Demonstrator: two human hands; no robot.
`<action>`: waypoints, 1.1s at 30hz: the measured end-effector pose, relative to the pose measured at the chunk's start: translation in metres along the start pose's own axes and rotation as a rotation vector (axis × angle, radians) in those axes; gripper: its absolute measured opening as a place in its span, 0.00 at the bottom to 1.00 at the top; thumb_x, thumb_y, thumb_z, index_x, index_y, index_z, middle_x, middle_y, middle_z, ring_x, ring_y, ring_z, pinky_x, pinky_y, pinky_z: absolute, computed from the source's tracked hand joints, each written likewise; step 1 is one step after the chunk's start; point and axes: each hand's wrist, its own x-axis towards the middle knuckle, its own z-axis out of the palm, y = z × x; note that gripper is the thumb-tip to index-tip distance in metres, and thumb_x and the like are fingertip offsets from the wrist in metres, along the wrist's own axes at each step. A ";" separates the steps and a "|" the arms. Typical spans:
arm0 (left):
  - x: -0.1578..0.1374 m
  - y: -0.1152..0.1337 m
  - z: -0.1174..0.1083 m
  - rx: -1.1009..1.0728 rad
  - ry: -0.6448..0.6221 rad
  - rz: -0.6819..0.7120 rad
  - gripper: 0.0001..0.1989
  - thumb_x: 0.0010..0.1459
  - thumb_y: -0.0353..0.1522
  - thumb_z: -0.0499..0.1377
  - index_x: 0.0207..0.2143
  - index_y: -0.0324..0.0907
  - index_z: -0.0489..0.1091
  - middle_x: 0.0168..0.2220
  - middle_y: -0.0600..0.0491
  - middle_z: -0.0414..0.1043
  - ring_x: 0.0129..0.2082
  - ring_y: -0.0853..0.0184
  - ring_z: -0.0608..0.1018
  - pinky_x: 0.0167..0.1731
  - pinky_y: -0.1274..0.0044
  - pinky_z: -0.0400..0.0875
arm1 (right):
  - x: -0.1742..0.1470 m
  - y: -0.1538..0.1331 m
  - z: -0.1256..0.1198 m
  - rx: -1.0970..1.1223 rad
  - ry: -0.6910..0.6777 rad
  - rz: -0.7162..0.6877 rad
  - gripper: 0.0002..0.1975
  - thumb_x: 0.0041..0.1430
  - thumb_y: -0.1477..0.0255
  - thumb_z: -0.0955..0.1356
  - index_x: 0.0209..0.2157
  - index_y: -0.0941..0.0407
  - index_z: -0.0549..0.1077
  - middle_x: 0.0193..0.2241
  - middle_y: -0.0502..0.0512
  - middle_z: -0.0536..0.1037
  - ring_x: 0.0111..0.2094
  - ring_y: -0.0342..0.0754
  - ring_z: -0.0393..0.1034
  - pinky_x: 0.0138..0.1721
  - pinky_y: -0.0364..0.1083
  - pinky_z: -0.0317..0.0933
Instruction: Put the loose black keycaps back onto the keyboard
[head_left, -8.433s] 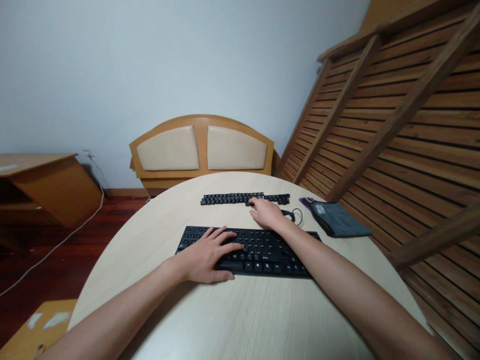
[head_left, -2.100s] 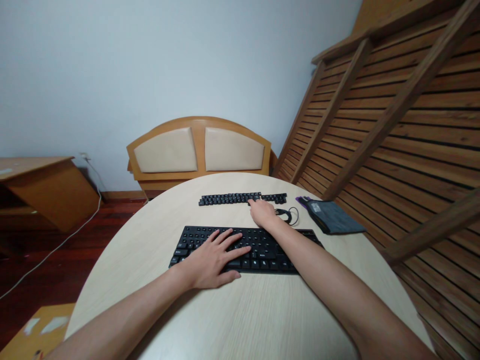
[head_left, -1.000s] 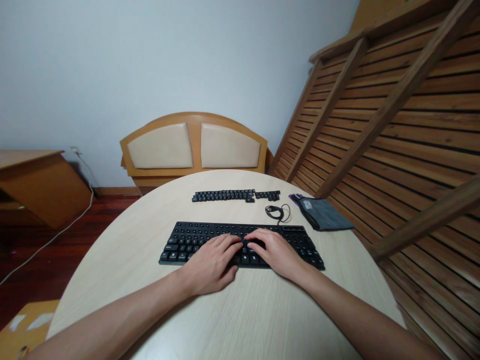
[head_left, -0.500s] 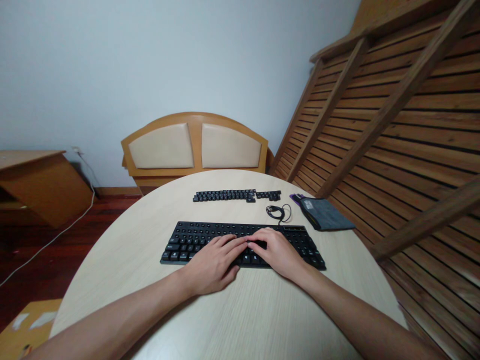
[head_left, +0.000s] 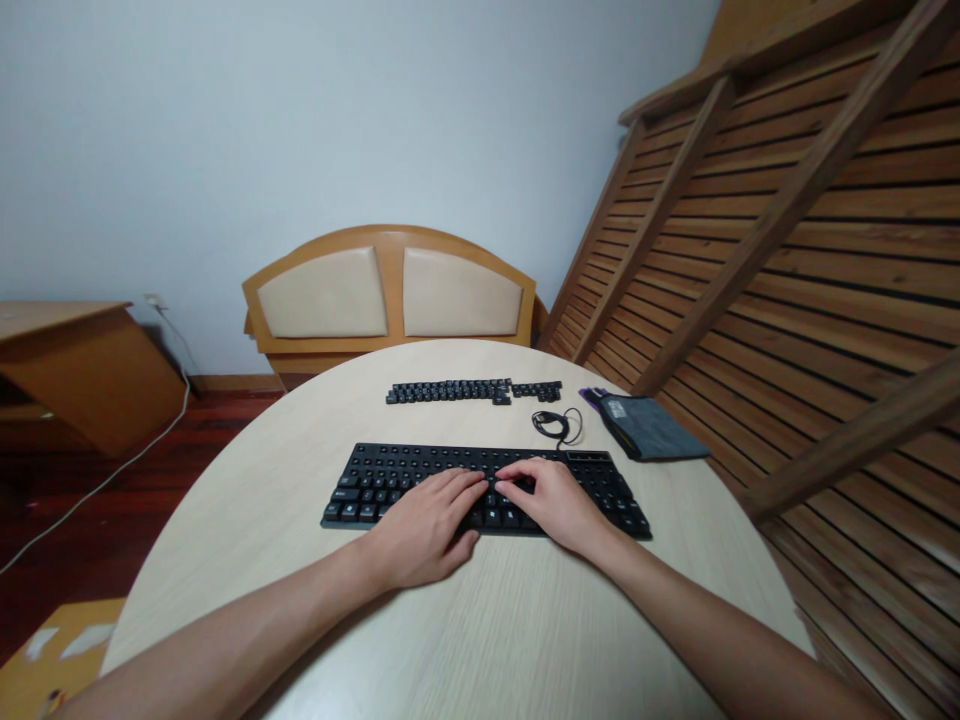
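Note:
A black keyboard [head_left: 367, 482] lies across the round table in front of me. Its lower rows bear keycaps, while bare key posts show in the upper rows. My left hand [head_left: 429, 525] rests flat over the keyboard's middle, fingers stretched out and thumb on the front edge. Just to its right, my right hand [head_left: 551, 505] has thumb and index finger pinched at the key field, around what looks like a small black keycap, mostly hidden. Behind the keyboard, loose black keycaps [head_left: 450, 390] stand in rows, with a shorter group of keycaps [head_left: 536, 390] beside them.
A coiled black cable [head_left: 553, 427] lies behind the keyboard's right part. A grey pouch [head_left: 656, 428] with purple trim sits at the table's right edge. Slatted wood panelling [head_left: 810, 250] leans at the right; a padded headboard [head_left: 390, 290] stands beyond the pale table [head_left: 262, 480].
My left fingertips have drawn back slightly to the left, away from the right fingertips. A small gap now shows between the hands. The keyboard and loose keycaps have stayed put.

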 end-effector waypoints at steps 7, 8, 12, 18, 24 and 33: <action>0.000 0.000 -0.001 0.015 -0.003 0.004 0.28 0.62 0.34 0.56 0.63 0.35 0.59 0.62 0.40 0.64 0.62 0.53 0.66 0.63 0.61 0.62 | -0.003 -0.005 -0.001 -0.125 -0.020 -0.081 0.08 0.61 0.70 0.70 0.40 0.53 0.81 0.40 0.54 0.84 0.44 0.52 0.76 0.49 0.51 0.66; 0.000 0.000 -0.001 0.018 -0.005 0.003 0.28 0.62 0.34 0.56 0.63 0.35 0.59 0.62 0.40 0.64 0.62 0.53 0.66 0.63 0.61 0.62 | -0.003 -0.005 -0.001 -0.146 -0.026 -0.095 0.08 0.62 0.71 0.70 0.41 0.54 0.81 0.41 0.54 0.83 0.44 0.52 0.76 0.49 0.51 0.66; 0.000 0.001 -0.001 0.005 0.006 0.006 0.28 0.62 0.33 0.56 0.63 0.36 0.59 0.62 0.40 0.64 0.62 0.54 0.66 0.63 0.61 0.62 | -0.004 -0.002 0.001 -0.201 -0.032 -0.139 0.08 0.63 0.71 0.69 0.42 0.55 0.80 0.41 0.55 0.83 0.44 0.52 0.75 0.49 0.50 0.66; 0.000 0.001 -0.001 0.009 0.004 0.018 0.29 0.62 0.33 0.57 0.63 0.35 0.58 0.62 0.40 0.64 0.62 0.54 0.66 0.63 0.62 0.62 | -0.004 0.001 0.001 -0.212 -0.037 -0.193 0.09 0.65 0.72 0.68 0.43 0.54 0.80 0.41 0.55 0.82 0.43 0.51 0.75 0.47 0.49 0.66; 0.001 0.002 -0.005 0.033 -0.049 0.002 0.33 0.61 0.33 0.57 0.68 0.39 0.53 0.63 0.42 0.61 0.62 0.53 0.66 0.63 0.60 0.61 | 0.001 0.002 -0.008 -0.126 -0.038 -0.173 0.10 0.67 0.71 0.66 0.42 0.53 0.81 0.41 0.53 0.83 0.44 0.50 0.75 0.49 0.50 0.65; 0.004 0.007 -0.014 0.041 -0.075 -0.027 0.29 0.62 0.37 0.57 0.65 0.43 0.59 0.58 0.44 0.65 0.56 0.52 0.68 0.57 0.59 0.66 | 0.003 0.027 -0.017 -0.427 -0.002 -0.060 0.26 0.64 0.55 0.67 0.58 0.54 0.72 0.57 0.62 0.74 0.59 0.60 0.64 0.61 0.62 0.53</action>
